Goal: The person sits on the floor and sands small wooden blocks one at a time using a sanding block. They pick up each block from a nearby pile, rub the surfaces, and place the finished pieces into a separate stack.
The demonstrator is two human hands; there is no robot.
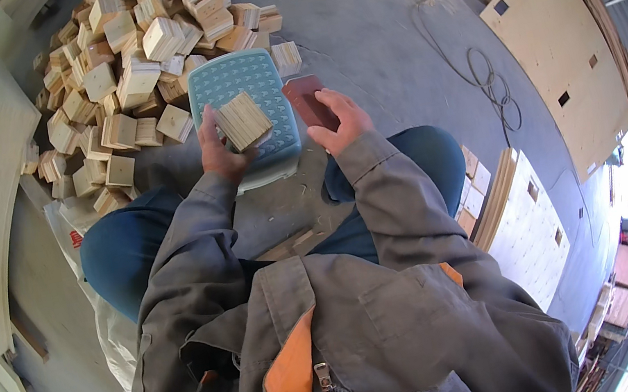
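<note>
My left hand (221, 147) is closed around the side of a square plywood block (244, 120), its layered edge facing up. The block is over the textured top of a light blue plastic stool (225, 72); whether it rests on the stool I cannot tell. Just right of the stool, my right hand (343, 120) grips a flat, reddish-brown sanding block (307, 102) between thumb and fingers. The sanding block is tilted and apart from the plywood. The palm side of the right hand is hidden.
A large heap of plywood blocks (139, 77) lies beyond and left of the stool. At right are a cable (488, 79) on the floor, leaning plywood sheets (555, 48), and a shorter panel stack (525, 227). My bent knees (127, 248) flank the stool.
</note>
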